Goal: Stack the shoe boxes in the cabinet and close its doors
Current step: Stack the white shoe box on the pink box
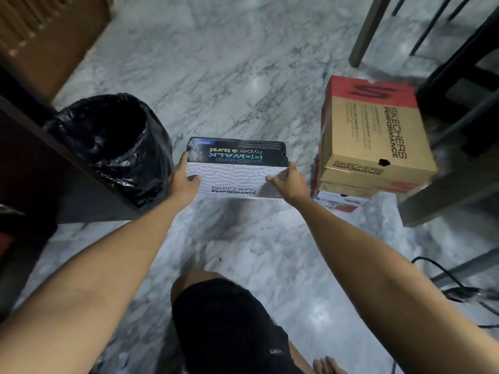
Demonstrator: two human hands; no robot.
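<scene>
Shoe box [235,168] between left hand [183,182] and right hand [290,182]

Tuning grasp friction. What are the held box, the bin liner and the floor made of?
Held shoe box: printed cardboard, smooth, probably coated; crisp folded edges, slight sheen on the dark lid. Bin liner: thin black plastic film, glossy and wrinkled. Floor: polished grey-veined stone, likely marble or a tile imitating it; it shows soft reflections.

The left hand [181,182] and right hand [290,182] cover both ends of the black-lidded shoe box [234,171], and their fingers past its corners are hidden. In the stack of boxes [370,136] at right, the lower ones show only edges. The dark cabinet [40,168] is cut off at left.
</scene>
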